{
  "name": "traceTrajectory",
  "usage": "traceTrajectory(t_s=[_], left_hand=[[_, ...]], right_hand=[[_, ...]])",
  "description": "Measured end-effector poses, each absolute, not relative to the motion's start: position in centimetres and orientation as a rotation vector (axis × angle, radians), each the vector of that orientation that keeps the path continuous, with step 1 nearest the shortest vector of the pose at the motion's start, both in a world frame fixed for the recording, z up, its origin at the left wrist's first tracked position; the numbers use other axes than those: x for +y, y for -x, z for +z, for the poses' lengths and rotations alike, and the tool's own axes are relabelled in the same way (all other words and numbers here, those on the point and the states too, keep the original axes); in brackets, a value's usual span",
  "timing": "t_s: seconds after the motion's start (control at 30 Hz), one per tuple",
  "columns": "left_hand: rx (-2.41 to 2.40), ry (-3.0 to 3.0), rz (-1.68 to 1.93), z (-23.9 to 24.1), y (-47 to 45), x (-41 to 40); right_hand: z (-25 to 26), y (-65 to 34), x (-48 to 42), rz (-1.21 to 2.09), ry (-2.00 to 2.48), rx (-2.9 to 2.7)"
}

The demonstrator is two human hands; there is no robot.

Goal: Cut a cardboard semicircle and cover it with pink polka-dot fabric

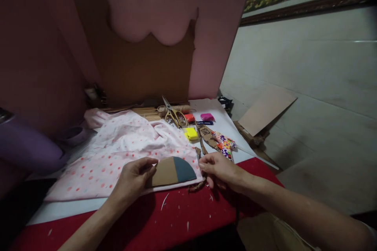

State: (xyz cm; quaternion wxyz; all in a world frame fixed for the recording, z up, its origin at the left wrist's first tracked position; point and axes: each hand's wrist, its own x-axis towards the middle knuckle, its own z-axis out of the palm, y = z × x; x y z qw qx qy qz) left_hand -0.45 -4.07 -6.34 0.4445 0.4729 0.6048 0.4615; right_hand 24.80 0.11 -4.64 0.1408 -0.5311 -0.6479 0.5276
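Left hand (137, 172) pinched cardboard piece (165, 172) at left, seemingly steadying it | right hand (218, 168): fingertips together beside its right end, contents untellable | cloth (118, 143) lay beneath, perhaps padding

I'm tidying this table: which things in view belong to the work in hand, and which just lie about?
Likely in use:
brown-and-blue piece, pinched by the left hand, its blue end beside the right hand
spotted cloth, beneath it

Apparently just lying about:
scissors
yellow packet
pink packet
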Motion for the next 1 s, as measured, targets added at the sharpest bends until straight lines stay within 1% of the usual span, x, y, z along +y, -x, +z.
traceTrajectory(t_s=[0.17, 0.33, 0.4, 0.6, 0.8, 1.0], left_hand=[[1.544, -1.136, 1.163, -6.1, 1.4, -3.8], [1.572, -1.107, 1.159, -6.3, 1.8, -3.7], [1.574, -1.098, 1.158, -6.4, 1.8, -3.8], [1.579, -1.097, 1.161, -6.2, 1.4, -4.0], [1.584, -1.125, 1.15, -6.2, 1.4, -3.8], [1.593, -1.146, 1.146, -6.6, 1.6, -3.8]], right_hand=[[-3.7, -25.0, -0.9, 1.047, 1.492, -1.995], [-3.1, -24.8, -2.1, 0.603, 1.441, -2.41], [-3.4, -24.6, -2.2, 0.504, 1.46, -2.516], [-4.0, -23.8, -1.9, 0.437, 1.503, -2.569], [-4.0, -23.4, -1.5, 0.454, 1.525, -2.573], [-2.4, -24.9, -1.2, 0.512, 1.524, -2.491]])
